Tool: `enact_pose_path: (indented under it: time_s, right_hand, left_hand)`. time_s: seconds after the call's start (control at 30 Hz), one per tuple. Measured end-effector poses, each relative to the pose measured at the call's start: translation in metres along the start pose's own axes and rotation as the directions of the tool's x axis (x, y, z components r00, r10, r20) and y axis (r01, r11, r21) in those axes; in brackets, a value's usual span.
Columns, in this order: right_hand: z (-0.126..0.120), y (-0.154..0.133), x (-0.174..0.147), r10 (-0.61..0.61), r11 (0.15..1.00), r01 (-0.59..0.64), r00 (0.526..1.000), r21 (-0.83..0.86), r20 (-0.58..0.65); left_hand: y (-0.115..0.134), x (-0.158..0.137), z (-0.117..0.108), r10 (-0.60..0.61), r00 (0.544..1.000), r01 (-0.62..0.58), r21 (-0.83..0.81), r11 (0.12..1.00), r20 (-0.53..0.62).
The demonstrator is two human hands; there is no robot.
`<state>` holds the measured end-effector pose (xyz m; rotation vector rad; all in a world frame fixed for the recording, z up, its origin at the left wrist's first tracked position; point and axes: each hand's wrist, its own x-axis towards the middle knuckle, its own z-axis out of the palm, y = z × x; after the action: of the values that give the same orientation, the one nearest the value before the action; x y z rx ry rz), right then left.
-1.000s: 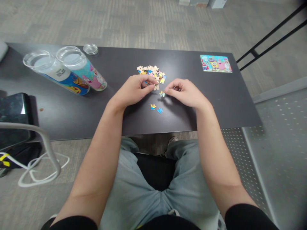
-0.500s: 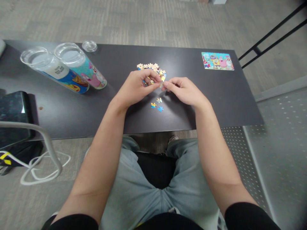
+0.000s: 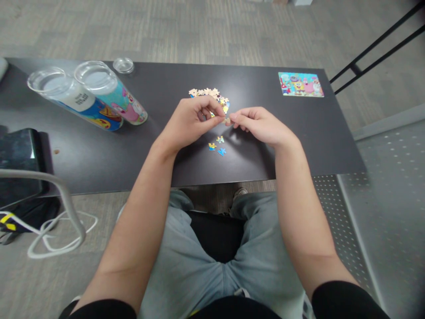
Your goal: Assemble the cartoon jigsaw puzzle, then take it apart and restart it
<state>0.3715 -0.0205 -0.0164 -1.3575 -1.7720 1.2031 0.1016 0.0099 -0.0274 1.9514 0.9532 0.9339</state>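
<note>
Canisters [image 3: 114, 95]: stood upper left, presumably for elbow room
Left hand [image 3: 195, 116]: pale puzzle piece [image 3: 227, 121] pinched at frame centre between closed fingertips, seemingly for control
Loose pieces [image 3: 212, 146]: set below pile [image 3: 207, 92], likely kept separate
Right hand [image 3: 260, 124]: fingertips drawn together beside piece; grip cannot be told
Card [image 3: 301, 84]: laid face up, upper right

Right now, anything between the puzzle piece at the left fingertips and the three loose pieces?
Nothing visible; just tabletop separates the puzzle piece from the loose pieces. The right hand is alongside, not between.
</note>
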Motion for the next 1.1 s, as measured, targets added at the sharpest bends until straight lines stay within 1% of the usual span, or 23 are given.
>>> enact_pose_path:
  time_s: [0.23, 0.33, 0.5, 0.6, 0.7, 0.8, 0.9, 1.0, 1.1]
  right_hand:
    - [-0.002, -0.005, -0.002, 0.013, 0.999, -0.017, 0.992, 0.030, 0.124]
    - [-0.002, -0.008, -0.002, 0.026, 0.999, -0.030, 0.992, 0.035, 0.123]
    - [0.001, -0.013, -0.004, 0.037, 0.998, -0.046, 0.986, 0.053, 0.163]
    - [0.002, -0.013, -0.005, 0.012, 0.996, -0.028, 0.982, 0.087, 0.187]
    - [0.001, -0.011, -0.006, -0.028, 0.995, 0.010, 0.983, 0.101, 0.180]
    - [-0.003, -0.006, -0.007, -0.024, 0.999, 0.019, 0.987, 0.034, 0.156]
    - [-0.008, -0.002, -0.009, 0.007, 0.991, 0.009, 0.993, -0.133, 0.119]
    - [-0.014, 0.002, -0.012, 0.003, 0.962, 0.021, 0.996, -0.272, 0.087]
    - [-0.018, 0.004, -0.014, -0.020, 0.950, 0.031, 0.999, -0.311, 0.039]
  left_hand:
    - [0.004, 0.000, -0.001, -0.008, 1.000, 0.008, 0.005, 1.000, -0.002]
    - [0.005, 0.000, 0.000, 0.017, 1.000, -0.017, -0.001, 1.000, 0.000]
    - [0.007, -0.001, 0.001, -0.002, 1.000, 0.002, 0.010, 1.000, -0.009]
    - [0.011, -0.002, 0.001, 0.027, 1.000, -0.027, -0.013, 1.000, 0.001]
    - [0.014, -0.003, 0.000, 0.012, 1.000, -0.012, -0.023, 1.000, 0.011]
    - [0.015, -0.002, -0.002, -0.009, 1.000, 0.009, -0.035, 0.999, -0.004]
    - [0.011, 0.000, -0.005, -0.025, 0.996, 0.024, -0.015, 1.000, -0.085]
    - [0.005, 0.001, -0.009, -0.039, 0.987, 0.044, 0.029, 0.999, -0.156]
    - [0.000, 0.002, -0.011, -0.018, 0.985, 0.030, 0.067, 0.997, -0.172]
